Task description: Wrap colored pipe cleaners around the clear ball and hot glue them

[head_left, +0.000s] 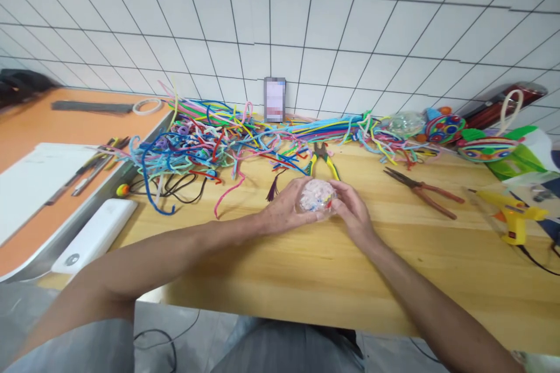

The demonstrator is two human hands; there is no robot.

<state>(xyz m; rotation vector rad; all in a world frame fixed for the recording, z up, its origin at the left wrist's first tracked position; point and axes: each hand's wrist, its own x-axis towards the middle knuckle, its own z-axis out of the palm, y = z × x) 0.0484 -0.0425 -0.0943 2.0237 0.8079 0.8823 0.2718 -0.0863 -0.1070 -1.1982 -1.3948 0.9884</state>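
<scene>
Between both hands is a clear, rounded ball (315, 193) filled with pale pink fuzzy stuff, with bits of blue, yellow and red near its lower edge. My left hand (283, 205) curves round its left side, the thumb along the bottom. From the right, my right hand (351, 210) grips it with thumb and fingers. Just behind the ball lie green-and-yellow handled pliers (321, 157), partly hidden by the hands. A dark purple tassel (273, 187) rests beside my left hand.
Tangled pipe cleaners (188, 145) heap along the wall, with a phone (275, 99) upright behind. Red-handled pliers (422, 191), a yellow glue gun (511, 215) and a colourful striped ornament (487, 145) lie right. A white power bank (94, 236) sits left, near an orange board (26, 128).
</scene>
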